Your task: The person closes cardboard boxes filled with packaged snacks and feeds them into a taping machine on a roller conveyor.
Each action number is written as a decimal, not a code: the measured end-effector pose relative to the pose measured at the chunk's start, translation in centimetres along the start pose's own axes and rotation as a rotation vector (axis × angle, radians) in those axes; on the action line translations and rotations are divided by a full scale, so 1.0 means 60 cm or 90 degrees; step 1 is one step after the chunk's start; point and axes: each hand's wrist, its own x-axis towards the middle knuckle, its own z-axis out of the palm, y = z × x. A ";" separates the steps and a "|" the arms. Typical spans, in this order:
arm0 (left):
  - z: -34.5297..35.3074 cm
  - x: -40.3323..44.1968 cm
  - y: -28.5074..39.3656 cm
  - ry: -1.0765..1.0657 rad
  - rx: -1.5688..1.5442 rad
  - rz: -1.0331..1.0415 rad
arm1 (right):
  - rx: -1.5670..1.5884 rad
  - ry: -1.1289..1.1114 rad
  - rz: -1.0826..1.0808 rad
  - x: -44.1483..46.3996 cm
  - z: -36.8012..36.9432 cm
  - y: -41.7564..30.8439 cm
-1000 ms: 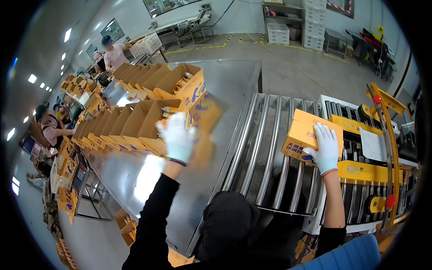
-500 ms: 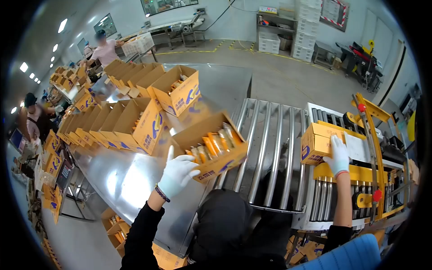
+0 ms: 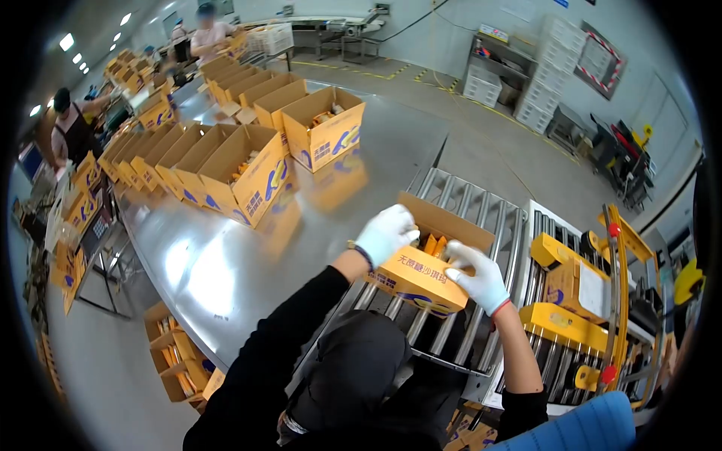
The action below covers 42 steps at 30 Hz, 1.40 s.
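An open yellow cardboard box [image 3: 423, 279] stands on the roller conveyor in front of me, its back flap raised and several orange-wrapped packets [image 3: 434, 246] showing inside. My left hand [image 3: 387, 236], in a white glove, grips the box's left upper edge with curled fingers. At the right end, my right hand [image 3: 479, 275], also gloved, holds the front flap and right edge, its fingers bent over the cardboard. Farther right, another yellow box [image 3: 575, 286] lies between the yellow side guides of a machine with rollers.
Rows of open filled boxes [image 3: 241, 173] stand on the steel table [image 3: 316, 225] to the left. The machine's yellow frame [image 3: 624, 286] rises on the right. More boxes [image 3: 177, 353] are below the table at left. People work in the background.
The open box has moved right from the table onto the rollers. My right hand has left the other box, which now sits farther into the machine, and both hands hold the open one.
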 end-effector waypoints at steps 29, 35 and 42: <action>-0.157 -0.016 -0.054 0.131 0.230 -0.128 | -0.721 0.347 0.136 -0.075 -0.153 0.208; -0.367 -0.167 -0.309 0.179 0.644 -0.445 | -0.643 0.272 0.218 -0.084 -0.145 0.159; -0.290 -0.218 0.015 -0.111 0.351 -0.142 | -0.263 0.195 -0.170 -0.034 0.109 0.016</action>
